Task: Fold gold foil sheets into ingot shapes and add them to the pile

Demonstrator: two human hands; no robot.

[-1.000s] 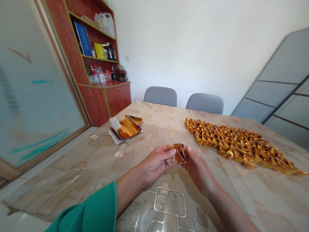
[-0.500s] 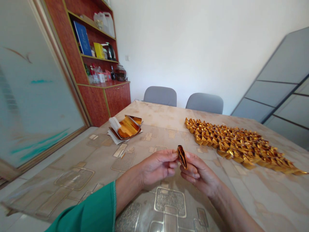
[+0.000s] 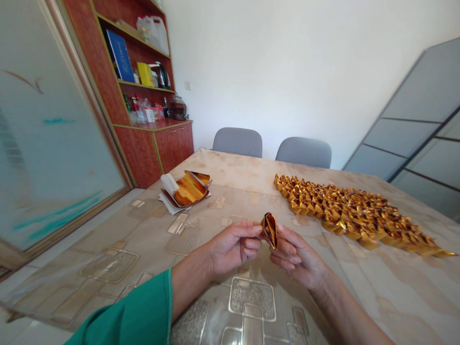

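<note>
A small folded gold foil paper piece [image 3: 270, 230] is held upright above the table, its pocket spread into a hollow. My left hand [image 3: 233, 247] pinches its left side between thumb and fingers. On the other side, my right hand [image 3: 301, 256] grips it with the thumb on top and fingers curled underneath. To the right lie rows of folded gold foil paper pieces [image 3: 345, 203], packed close together. At the left a stack of gold foil paper sheets [image 3: 192, 188] rests with white paper among it.
The table [image 3: 215, 163] has a patterned cover. Two grey chairs [image 3: 237, 142] stand at its far side, by the white wall. A red-brown cabinet [image 3: 168, 148] with shelves of bottles and boxes is at the back left, next to a frosted sliding door [image 3: 53, 129].
The folded foil paper piece has opened wider between my hands, from a narrow slit to a broader hollow. Both hands stay in nearly the same place.
</note>
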